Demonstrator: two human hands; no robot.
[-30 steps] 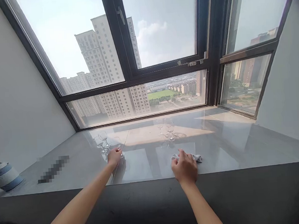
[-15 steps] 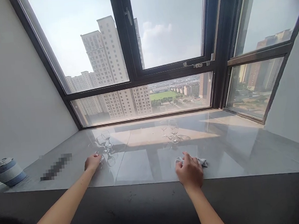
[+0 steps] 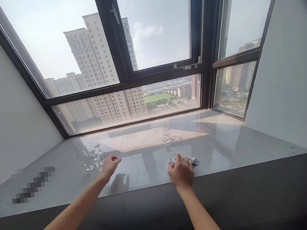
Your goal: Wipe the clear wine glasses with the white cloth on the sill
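My left hand hovers over the tiled sill with nothing in it, its fingers curved and the thumb apart in the shadow below. Just left of it stand three clear stemmed glasses, upright and close together: a front wine glass, a middle wine glass and a rear wine glass. My right hand is closed over a crumpled grey cloth, pressed on the sill near its front edge. Beyond that hand, two more stemmed glasses stand upright: a nearer glass and a farther glass.
The glossy grey tiled sill ends at a front edge above a dark wall face. Dark-framed windows rise behind it, with white walls at both sides. A blurred-out dark patch lies on the left of the sill.
My left hand has let go of the front left glass and moved right, away from it. My right hand stays on the cloth. The view has turned, shifting the scene left.
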